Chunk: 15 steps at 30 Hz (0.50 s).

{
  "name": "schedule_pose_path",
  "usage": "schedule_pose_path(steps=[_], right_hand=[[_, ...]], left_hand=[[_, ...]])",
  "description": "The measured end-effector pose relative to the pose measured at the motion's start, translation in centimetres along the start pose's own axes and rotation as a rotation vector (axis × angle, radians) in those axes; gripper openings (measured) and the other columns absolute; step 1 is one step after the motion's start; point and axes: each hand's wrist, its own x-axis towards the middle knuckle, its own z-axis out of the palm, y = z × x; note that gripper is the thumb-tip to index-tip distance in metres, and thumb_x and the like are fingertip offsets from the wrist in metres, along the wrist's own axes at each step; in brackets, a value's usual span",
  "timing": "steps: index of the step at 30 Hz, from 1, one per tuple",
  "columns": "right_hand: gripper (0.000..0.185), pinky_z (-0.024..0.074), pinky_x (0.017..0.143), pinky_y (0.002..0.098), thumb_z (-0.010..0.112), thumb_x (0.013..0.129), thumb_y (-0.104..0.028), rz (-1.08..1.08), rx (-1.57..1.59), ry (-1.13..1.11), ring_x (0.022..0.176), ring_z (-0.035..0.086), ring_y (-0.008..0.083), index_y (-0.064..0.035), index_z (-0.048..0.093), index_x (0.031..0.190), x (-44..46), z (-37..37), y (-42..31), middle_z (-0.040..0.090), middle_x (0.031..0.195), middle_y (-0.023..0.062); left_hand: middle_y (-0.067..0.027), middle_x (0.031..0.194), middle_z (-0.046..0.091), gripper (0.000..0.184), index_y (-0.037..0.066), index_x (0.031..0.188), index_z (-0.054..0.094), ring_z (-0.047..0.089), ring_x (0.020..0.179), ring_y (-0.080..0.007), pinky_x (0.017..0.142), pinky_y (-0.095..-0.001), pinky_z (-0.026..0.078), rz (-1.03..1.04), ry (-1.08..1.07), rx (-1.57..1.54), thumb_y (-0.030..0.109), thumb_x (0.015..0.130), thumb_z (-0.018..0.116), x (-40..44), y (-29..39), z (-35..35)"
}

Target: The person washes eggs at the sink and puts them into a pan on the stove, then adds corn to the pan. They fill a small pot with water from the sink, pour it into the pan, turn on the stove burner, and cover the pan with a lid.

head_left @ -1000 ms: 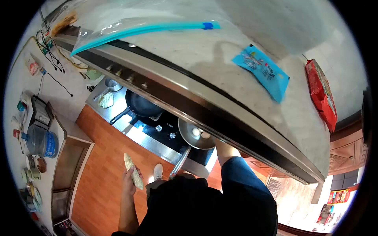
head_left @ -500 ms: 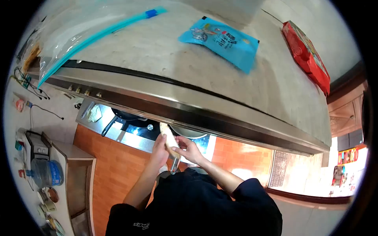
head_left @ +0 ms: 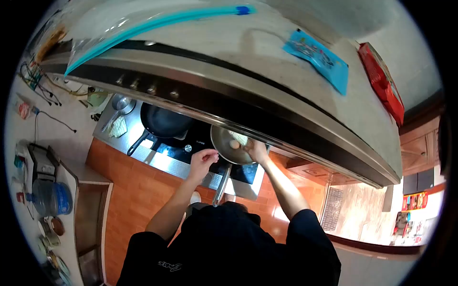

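Observation:
Over the steel pan (head_left: 220,155) on the cooktop, my right hand (head_left: 258,151) is closed around the near end of a pale corn cob (head_left: 239,138). Part of the cob is hidden by the hand and the range hood edge. A round, pale, egg-like thing (head_left: 234,144) lies in the pan beside the cob. Left of the pan's rim, my left hand (head_left: 203,161) hovers with its fingers loosely bent and thumb apart, with nothing visible in it. The pan's handle (head_left: 222,185) points toward my body.
A black frying pan (head_left: 164,123) sits on the left of the cooktop (head_left: 200,131). Farther left are a small metal pot (head_left: 123,104) and a cloth (head_left: 117,127). The range hood (head_left: 214,81) juts out above, with a blue packet (head_left: 318,59) and red bag (head_left: 381,83) on top.
The corn cob has gone from both hands in front of my body to the right hand alone, over the pan. My left hand has let go. The view has shifted, showing more cooktop.

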Motion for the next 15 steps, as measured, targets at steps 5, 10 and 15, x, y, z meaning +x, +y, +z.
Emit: schedule_pose_path(steps=[5,10,15], right_hand=[[0.037,0.0466,0.09,0.0402,0.069,0.081,-0.016,0.106,-0.2,-0.203,0.101,0.06,0.0318,-0.0029,0.061,0.115,5.9,-1.0,-1.1,0.064,0.107,0.0198],[0.036,0.0468,0.089,0.0401,0.068,0.082,-0.016,0.066,-0.298,-0.225,0.1,0.06,0.0314,-0.0026,0.061,0.114,9.4,0.5,1.8,0.064,0.106,0.0194],[0.034,0.0471,0.088,0.04,0.068,0.082,-0.015,0.077,-0.353,-0.219,0.099,0.061,0.0309,-0.0023,0.061,0.113,10.0,1.7,4.8,0.064,0.105,0.019]], left_hand=[[-0.0073,0.08,0.066,0.011,-0.004,0.095,0.069,0.061,0.068,-0.0108,0.064,-0.0232,0.05,-0.05,0.153,0.032,0.002,0.087,0.064,-4.6,1.3,-3.2],[-0.0078,0.079,0.067,0.012,-0.004,0.094,0.069,0.061,0.069,-0.0127,0.063,-0.024,0.049,-0.171,0.365,-0.019,0.005,0.086,0.066,-12.0,-1.6,-8.9],[-0.0087,0.077,0.065,0.015,-0.005,0.094,0.066,0.061,0.066,-0.0152,0.06,-0.0278,0.049,-0.321,0.601,-0.089,0.008,0.088,0.065,-21.5,-6.6,-12.8]])
